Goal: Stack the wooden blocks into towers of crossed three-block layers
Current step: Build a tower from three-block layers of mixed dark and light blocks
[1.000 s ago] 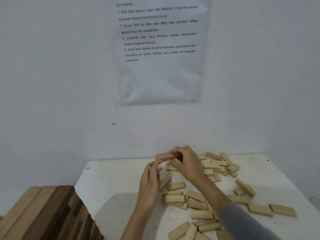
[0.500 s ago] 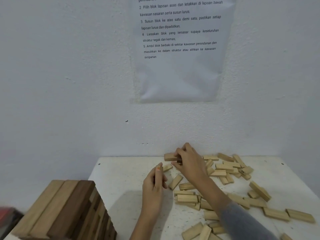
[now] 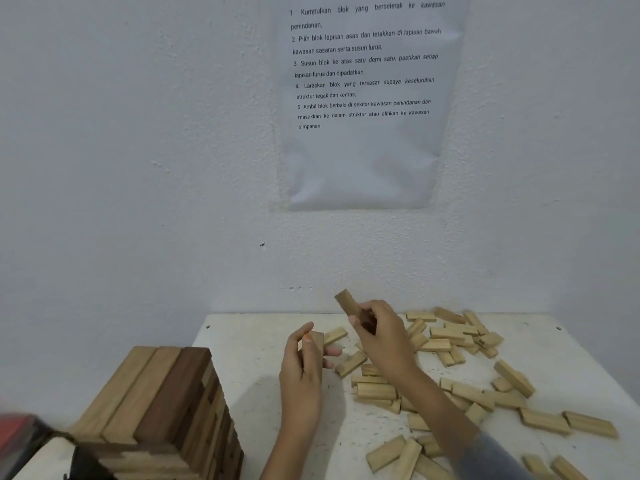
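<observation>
Currently the left hand [image 3: 303, 372] grips a pale block [image 3: 314, 342] upright; the right hand [image 3: 384, 337] just beside it pinches a tilted block [image 3: 347, 302] above the table [image 3: 249, 341]. Loose blocks [image 3: 474, 396] lie beneath and right of that hand, a stacked tower [image 3: 166, 393] left of the other.

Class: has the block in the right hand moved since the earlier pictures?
Yes: the block in the right hand tipped from level to tilted, its free end rising above the table's back edge.

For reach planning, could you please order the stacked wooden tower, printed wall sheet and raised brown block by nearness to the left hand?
1. Brown wooden block, in right hand.
2. Stacked wooden tower, leftward.
3. Printed white sheet, on wall.
</observation>
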Demonstrator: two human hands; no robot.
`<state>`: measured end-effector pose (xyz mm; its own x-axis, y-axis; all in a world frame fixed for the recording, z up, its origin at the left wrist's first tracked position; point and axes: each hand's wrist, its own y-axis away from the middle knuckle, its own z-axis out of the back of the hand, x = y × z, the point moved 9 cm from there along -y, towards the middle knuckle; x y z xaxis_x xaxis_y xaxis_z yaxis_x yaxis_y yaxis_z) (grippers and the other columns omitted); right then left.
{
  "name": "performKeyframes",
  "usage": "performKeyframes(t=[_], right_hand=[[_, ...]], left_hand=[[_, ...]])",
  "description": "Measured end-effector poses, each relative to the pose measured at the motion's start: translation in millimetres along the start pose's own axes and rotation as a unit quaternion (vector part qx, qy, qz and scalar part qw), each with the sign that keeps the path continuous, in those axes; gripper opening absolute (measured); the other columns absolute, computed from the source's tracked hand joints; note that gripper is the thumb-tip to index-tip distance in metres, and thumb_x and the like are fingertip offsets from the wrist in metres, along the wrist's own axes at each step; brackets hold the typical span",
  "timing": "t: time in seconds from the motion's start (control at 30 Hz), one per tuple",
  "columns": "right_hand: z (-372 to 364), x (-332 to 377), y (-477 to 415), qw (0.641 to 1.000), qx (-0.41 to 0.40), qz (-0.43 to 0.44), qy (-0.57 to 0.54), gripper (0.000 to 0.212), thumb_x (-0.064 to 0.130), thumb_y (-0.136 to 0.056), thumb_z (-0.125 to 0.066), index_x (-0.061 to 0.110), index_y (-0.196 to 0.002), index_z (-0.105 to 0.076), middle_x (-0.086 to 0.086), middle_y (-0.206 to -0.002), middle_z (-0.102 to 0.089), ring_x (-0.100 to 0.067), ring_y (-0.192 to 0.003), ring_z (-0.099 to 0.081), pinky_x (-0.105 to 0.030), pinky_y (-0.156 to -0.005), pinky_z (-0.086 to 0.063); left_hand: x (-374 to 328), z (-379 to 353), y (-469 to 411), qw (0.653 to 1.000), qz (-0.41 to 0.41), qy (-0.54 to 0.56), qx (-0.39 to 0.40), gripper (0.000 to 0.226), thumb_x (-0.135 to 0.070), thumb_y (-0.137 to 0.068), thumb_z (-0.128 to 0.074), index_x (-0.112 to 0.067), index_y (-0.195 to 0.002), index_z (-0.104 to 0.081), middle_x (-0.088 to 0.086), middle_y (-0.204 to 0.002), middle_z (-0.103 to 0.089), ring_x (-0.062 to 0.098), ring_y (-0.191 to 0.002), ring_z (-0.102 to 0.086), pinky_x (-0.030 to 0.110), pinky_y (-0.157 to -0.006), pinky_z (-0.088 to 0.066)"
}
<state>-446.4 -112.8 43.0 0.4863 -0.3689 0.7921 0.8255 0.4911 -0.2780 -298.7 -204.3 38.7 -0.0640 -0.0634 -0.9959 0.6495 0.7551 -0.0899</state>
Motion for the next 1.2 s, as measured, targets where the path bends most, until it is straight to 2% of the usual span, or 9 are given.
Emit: performKeyframes(t=[0.1,0.23,0.33,0.43,0.7,0.83,0.97,1.07,1.2], right_hand=[[7.4,21.1,22.5,0.984,0.047,-0.037,-0.169,0.023,0.018,-0.094,-0.059,0.019,-0.116,-0.051,-0.003,-0.084,-0.062,-0.013,-0.075,-0.056,-0.014,-0.063,-0.042],[19.1,51.0,60.6,0.966,0.107,0.005,-0.235,0.053,0.016,-0.096,-0.057,0.044,-0.135,-0.034,0.008,-0.065,-0.048,-0.008,-0.063,-0.049,-0.019,-0.067,-0.047],[26.1,60.3,83.0,0.961,0.111,0.008,-0.252,0.051,0.014,-0.096,-0.057,0.044,-0.134,-0.041,-0.003,-0.069,-0.043,-0.012,-0.061,-0.048,-0.022,-0.065,-0.047],[32.2,65.1,105.2,0.954,0.097,0.001,-0.283,0.040,0.011,-0.096,-0.056,0.037,-0.126,-0.047,-0.001,-0.065,-0.042,-0.012,-0.058,-0.047,-0.017,-0.058,-0.043],[24.5,50.2,154.2,0.970,0.042,-0.028,-0.240,0.025,0.016,-0.095,-0.059,0.031,-0.114,-0.058,0.009,-0.064,-0.051,-0.008,-0.059,-0.049,-0.018,-0.058,-0.043],[17.2,42.6,176.0,0.978,0.039,-0.035,-0.201,0.020,0.016,-0.095,-0.058,0.028,-0.111,-0.061,0.005,-0.067,-0.048,-0.009,-0.064,-0.048,-0.024,-0.062,-0.044],[10.6,36.3,194.5,0.979,0.052,-0.051,-0.188,0.015,0.015,-0.095,-0.059,0.023,-0.108,-0.062,0.007,-0.064,-0.042,-0.001,-0.057,-0.043,-0.020,-0.058,-0.042],[9.4,32.3,204.5,0.981,0.060,-0.066,-0.173,0.014,0.015,-0.094,-0.060,0.021,-0.106,-0.063,0.009,-0.068,-0.050,0.003,-0.058,-0.048,-0.015,-0.057,-0.042],[7.9,26.2,213.1,0.983,0.068,-0.096,-0.144,0.011,0.016,-0.093,-0.061,0.023,-0.101,-0.064,0.007,-0.078,-0.058,-0.007,-0.069,-0.054,-0.026,-0.065,-0.050]], left_hand=[[-8.2,0.6,9.7,1.000,-0.017,-0.009,-0.008,0.023,-0.025,-0.104,-0.034,-0.027,-0.112,-0.055,0.001,-0.086,-0.071,0.005,-0.076,-0.061,0.009,-0.063,-0.044],[-15.8,0.9,28.1,1.000,-0.023,-0.005,-0.014,0.022,-0.028,-0.102,-0.037,-0.027,-0.107,-0.059,0.000,-0.094,-0.062,0.009,-0.081,-0.057,0.012,-0.067,-0.045],[-22.2,1.1,46.3,1.000,-0.026,0.010,-0.007,0.022,-0.031,-0.101,-0.040,-0.027,-0.112,-0.059,-0.003,-0.093,-0.061,0.003,-0.077,-0.055,0.015,-0.069,-0.045],[-26.8,4.5,61.4,0.999,-0.033,0.015,-0.002,0.021,-0.028,-0.101,-0.042,-0.027,-0.111,-0.060,-0.007,-0.098,-0.064,-0.001,-0.082,-0.058,0.011,-0.071,-0.045],[-15.6,21.9,93.4,0.998,-0.023,-0.044,0.031,0.022,-0.019,-0.101,-0.044,-0.021,-0.112,-0.063,-0.009,-0.106,-0.065,-0.006,-0.094,-0.058,0.007,-0.079,-0.045],[-0.9,30.7,111.6,0.997,-0.002,-0.053,0.053,0.022,-0.020,-0.101,-0.047,-0.016,-0.116,-0.063,-0.004,-0.110,-0.065,0.005,-0.102,-0.059,0.010,-0.079,-0.046],[10.1,36.9,129.2,0.995,0.013,-0.061,0.075,0.019,-0.017,-0.099,-0.050,-0.019,-0.115,-0.061,-0.004,-0.106,-0.065,0.002,-0.095,-0.059,0.007,-0.071,-0.046],[16.7,39.8,137.2,0.994,0.017,-0.066,0.090,0.019,-0.015,-0.099,-0.051,-0.018,-0.116,-0.060,-0.001,-0.108,-0.065,0.004,-0.094,-0.059,0.010,-0.072,-0.048],[25.1,42.0,142.8,0.990,0.023,-0.088,0.103,0.021,-0.015,-0.098,-0.052,-0.017,-0.118,-0.059,0.000,-0.110,-0.065,0.005,-0.096,-0.059,0.011,-0.074,-0.048]])
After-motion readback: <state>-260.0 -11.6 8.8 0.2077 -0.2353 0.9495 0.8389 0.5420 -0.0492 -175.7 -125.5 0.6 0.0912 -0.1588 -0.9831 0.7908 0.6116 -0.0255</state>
